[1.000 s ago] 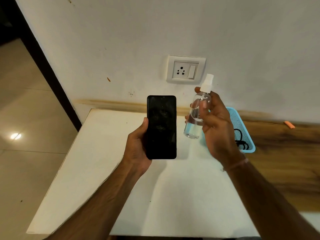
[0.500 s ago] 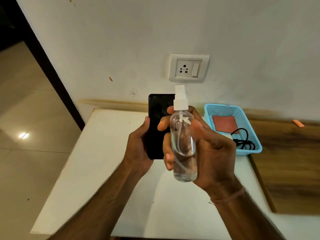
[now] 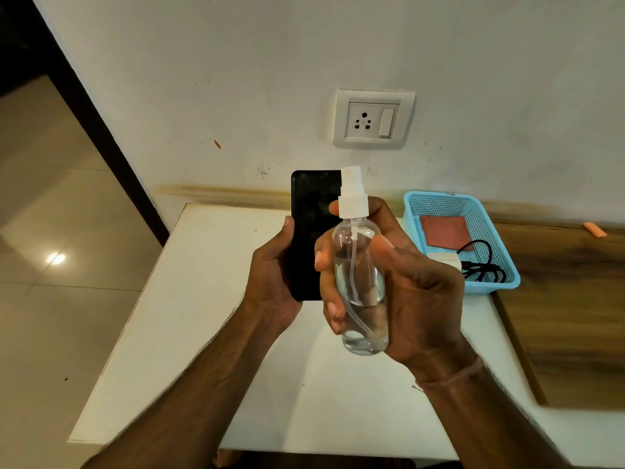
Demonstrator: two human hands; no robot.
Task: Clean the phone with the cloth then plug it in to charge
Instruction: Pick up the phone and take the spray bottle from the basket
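Observation:
A black phone [image 3: 309, 218] with a dark screen stands upright in my left hand [image 3: 270, 279], held above the white table. My right hand [image 3: 416, 292] grips a clear spray bottle [image 3: 360, 289] with a white nozzle, upright just in front of the phone and covering its right half. A reddish-brown cloth [image 3: 444, 230] lies folded in the blue basket [image 3: 500, 282] to the right, next to a white charger plug [image 3: 446, 260] with a coiled black cable [image 3: 483, 265]. On the wall above sits a white socket with a switch [image 3: 372, 119].
The white table [image 3: 189, 316] ends at its left edge over a tiled floor. A dark wood board [image 3: 571, 316] lies on the right side. A small orange object [image 3: 594, 229] rests at the far right by the wall.
My right hand brought the spray bottle from beside the phone to directly in front of it, uncovering the basket. In the last half second the hands barely moved.

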